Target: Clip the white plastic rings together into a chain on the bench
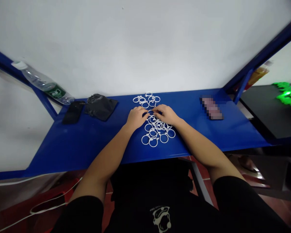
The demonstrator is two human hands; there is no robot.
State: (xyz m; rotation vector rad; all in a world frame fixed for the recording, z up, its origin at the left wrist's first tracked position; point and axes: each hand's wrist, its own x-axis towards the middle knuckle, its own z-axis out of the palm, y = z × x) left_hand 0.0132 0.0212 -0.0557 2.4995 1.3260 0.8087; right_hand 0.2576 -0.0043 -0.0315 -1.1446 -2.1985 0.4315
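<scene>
Several thin white rings (164,138), each with a small tab on its edge, lie in a loose pile on the blue table (106,139) in front of me. A smaller group of the same rings (145,104) lies farther back, near the wall. Between the two groups, my left hand (137,117) and my right hand (166,114) face each other with fingertips close together. Both pinch one white ring (150,112) from opposite sides, just above the table. My fingers partly cover its edges, and my right hand hides part of the pile.
At the back left are a plastic bottle (45,83), a black phone-like slab (73,112) and a dark pouch (101,106). A blurred-out pinkish phone-like object (212,108) lies right. Blue frame posts (243,85) edge the table; a glowing green object (287,93) sits beyond.
</scene>
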